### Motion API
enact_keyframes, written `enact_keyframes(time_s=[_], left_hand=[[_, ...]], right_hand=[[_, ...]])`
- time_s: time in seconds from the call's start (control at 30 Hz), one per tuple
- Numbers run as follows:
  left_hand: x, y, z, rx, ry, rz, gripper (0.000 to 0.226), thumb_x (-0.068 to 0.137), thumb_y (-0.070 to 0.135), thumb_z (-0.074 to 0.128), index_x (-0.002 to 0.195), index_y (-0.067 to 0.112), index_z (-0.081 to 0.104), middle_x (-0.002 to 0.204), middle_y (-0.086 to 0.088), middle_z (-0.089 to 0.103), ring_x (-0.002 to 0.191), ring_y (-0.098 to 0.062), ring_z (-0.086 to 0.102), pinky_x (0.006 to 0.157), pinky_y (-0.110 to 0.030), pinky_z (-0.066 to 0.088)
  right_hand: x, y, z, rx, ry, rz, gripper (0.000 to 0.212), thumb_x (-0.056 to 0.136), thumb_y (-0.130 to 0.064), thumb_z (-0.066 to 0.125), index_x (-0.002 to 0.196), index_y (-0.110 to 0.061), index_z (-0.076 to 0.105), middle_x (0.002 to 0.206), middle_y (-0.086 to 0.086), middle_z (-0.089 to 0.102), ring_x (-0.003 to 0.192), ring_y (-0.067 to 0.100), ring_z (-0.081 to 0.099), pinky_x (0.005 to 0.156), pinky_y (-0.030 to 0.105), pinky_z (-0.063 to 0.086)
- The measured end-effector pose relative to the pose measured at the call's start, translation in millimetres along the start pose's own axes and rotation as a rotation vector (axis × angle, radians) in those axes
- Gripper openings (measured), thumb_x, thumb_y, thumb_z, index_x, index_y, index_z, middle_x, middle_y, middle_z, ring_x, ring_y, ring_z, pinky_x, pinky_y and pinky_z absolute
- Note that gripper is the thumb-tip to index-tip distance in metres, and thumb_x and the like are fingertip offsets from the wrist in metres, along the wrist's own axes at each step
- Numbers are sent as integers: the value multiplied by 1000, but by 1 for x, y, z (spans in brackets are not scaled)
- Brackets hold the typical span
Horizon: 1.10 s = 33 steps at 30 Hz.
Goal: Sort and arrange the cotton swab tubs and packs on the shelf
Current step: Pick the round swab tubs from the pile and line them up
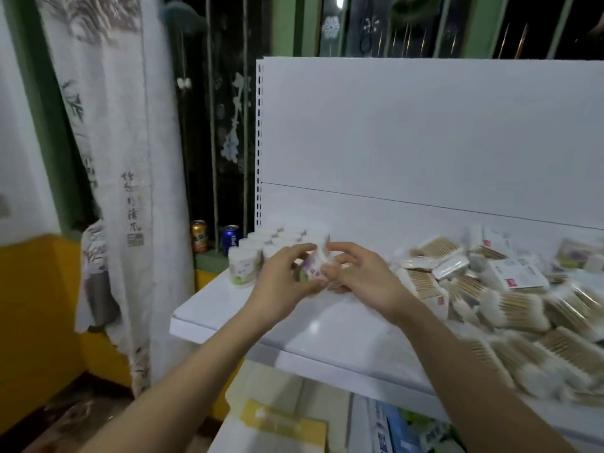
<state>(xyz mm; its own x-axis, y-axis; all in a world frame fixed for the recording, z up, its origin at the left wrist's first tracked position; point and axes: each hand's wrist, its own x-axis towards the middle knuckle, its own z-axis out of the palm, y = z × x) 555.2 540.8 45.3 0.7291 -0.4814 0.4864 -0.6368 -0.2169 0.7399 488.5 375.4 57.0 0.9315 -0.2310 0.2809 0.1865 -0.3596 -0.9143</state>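
Tub (315, 268) sits pinched between my left hand (287, 276) and right hand (354, 276), just in front of the cluster of tubs (277, 240) at the shelf's (294, 325) left end. I should keep it upright, label forward, and seat it flush against its neighbours. Loose packs (490, 289) lie heaped to the right of my hands.

A pale curtain (108, 165) printed with ink-style plants and dark characters is seen hanging at the left of the frame. Just right of it, low on a green sill (212, 258), a gold drink can (199, 236) and a blue drink can (230, 239) are set side by side. A yellow wall (36, 305) is seen at lower left, and cardboard boxes (281, 426) at the bottom centre.
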Motion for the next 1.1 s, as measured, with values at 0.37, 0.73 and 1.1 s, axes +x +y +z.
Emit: enact_keyframes(time_s=[0.37,0.73,1.1], left_hand=[[-24,-84,-17,141,185,-58,53,87,32,70,136,31,50,128,4,42,105,-11,50,82,-20,39],[25,-115,-30,794,151,191,43,81,45,69,115,21,60,133,-3,51,135,-34,36,108,-66,21],[39,-116,-22,743,108,127,54,85,52,58,129,22,49,134,-4,47,132,-30,32,112,-60,24]], right_hand=[[8,54,69,-225,229,137,13,100,-30,54,112,-28,58,110,-5,61,96,17,65,84,36,53],[7,68,66,-188,355,164,17,98,-9,52,90,-16,65,88,2,67,66,7,65,71,29,56],[7,64,66,-131,368,215,14,98,-8,50,96,-10,64,85,5,65,63,7,61,69,25,54]])
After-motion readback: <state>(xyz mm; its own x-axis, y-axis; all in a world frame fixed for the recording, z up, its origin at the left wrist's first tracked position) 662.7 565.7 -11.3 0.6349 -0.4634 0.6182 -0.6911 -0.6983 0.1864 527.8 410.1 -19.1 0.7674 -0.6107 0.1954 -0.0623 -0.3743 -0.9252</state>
